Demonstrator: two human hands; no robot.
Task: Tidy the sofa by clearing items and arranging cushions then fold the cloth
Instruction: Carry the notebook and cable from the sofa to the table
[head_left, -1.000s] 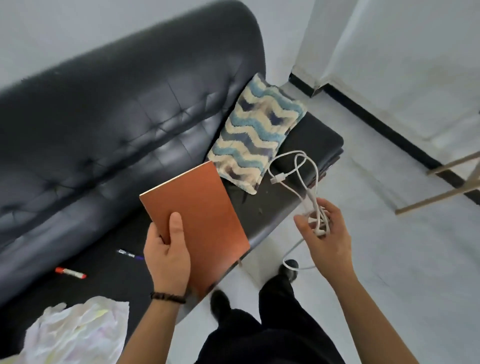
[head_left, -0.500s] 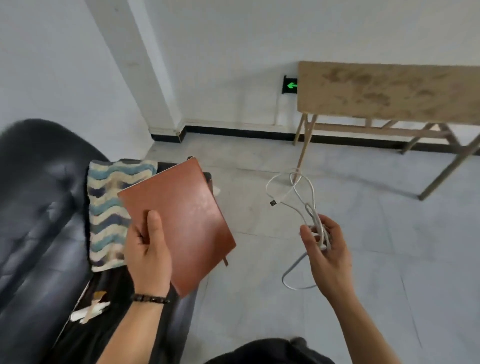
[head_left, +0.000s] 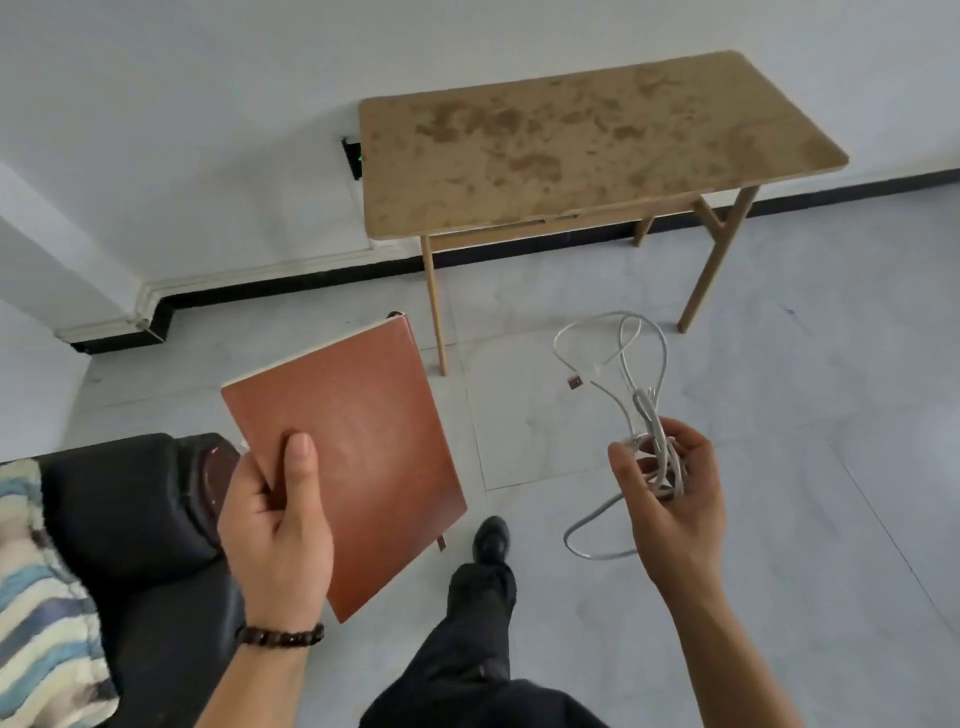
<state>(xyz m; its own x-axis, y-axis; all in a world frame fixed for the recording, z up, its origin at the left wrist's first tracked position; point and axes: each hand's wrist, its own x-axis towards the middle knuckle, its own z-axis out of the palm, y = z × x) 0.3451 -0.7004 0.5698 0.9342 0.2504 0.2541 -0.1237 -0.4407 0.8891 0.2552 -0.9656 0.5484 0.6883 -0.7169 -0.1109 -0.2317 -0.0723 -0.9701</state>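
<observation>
A person's left hand (head_left: 275, 530) grips a flat, rust-brown notebook (head_left: 363, 447) at lower centre, thumb pressed on its smooth cover. The right hand (head_left: 675, 499), fingers (head_left: 696, 441) half curled, holds a tangled white cable (head_left: 644, 405) looping above the grey tiled floor (head_left: 831, 519). A black leather sofa (head_left: 130, 509) with a wavy-striped cushion (head_left: 36, 597) sits lower left; a stained wooden counter (head_left: 597, 140) stands upper right.
</observation>
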